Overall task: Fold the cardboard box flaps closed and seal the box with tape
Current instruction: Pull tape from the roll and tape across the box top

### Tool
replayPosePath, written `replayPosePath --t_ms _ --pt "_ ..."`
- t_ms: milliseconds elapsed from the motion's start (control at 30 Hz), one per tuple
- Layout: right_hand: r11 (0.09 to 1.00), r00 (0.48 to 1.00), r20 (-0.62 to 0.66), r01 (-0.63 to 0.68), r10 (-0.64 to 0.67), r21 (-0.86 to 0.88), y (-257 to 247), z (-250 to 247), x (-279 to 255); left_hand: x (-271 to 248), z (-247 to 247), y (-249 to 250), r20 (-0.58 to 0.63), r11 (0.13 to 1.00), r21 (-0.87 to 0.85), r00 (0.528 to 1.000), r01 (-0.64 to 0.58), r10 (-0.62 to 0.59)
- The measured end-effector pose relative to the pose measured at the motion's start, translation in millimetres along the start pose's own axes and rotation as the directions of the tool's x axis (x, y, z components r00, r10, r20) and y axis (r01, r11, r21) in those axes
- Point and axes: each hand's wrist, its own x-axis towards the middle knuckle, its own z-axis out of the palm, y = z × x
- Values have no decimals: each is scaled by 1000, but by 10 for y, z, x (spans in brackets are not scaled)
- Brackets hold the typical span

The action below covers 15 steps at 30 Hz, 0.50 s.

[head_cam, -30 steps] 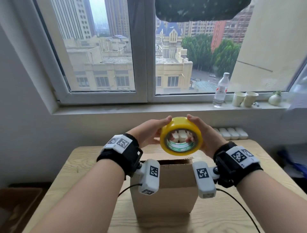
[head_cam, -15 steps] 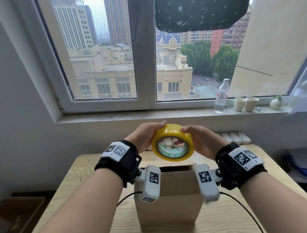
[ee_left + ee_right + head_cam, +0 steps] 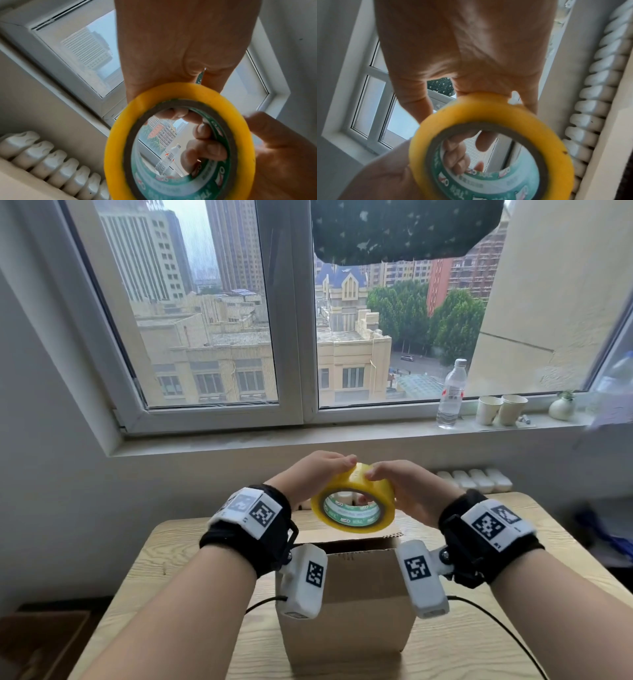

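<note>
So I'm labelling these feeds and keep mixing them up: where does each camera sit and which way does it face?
Head: on the head, facing forward and down at the tape roll above the cardboard box; both forearms and hands show.
Left wrist: along the left hand toward the window.
Right wrist: along the right hand toward the window.
Shared: both wrist views see the roll and the radiator.
</note>
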Motion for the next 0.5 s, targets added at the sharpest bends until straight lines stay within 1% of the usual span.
replayPosePath --t_ms 33,67,100,167,233,300,433,500 --pt "1000 1000 -16 0 0 -21 -21 9 -3 14 17 4 1 1000 21 1000 -7 7" --pt "1000 1000 -29 3 -3 -22 -28 0 -4 24 25 1 15 1000 3 1000 -15 15" --pt "1000 999 -35 7 -7 2 -36 -8 -18 28 23 0 37 998 -55 999 -25 27" --pt "992 1000 -30 12 -8 127 -34 -43 -59 6 -4 12 79 983 -178 995 -44 59" --pt "956 999 -30 28 -21 293 -10 -101 -90 -9 -54 -2 126 962 -266 988 -55 92" --pt "915 998 -28 58 -52 400 9 -160 -106 -21 -108 -19 158 940 -336 981 -54 113" --pt "865 997 4 70 -83 497 31 -190 -125 -55 -142 -33 200 895 -444 968 -47 150" --pt "884 996 20 67 -86 463 28 -180 -141 -78 -120 6 212 885 -462 962 -55 171"
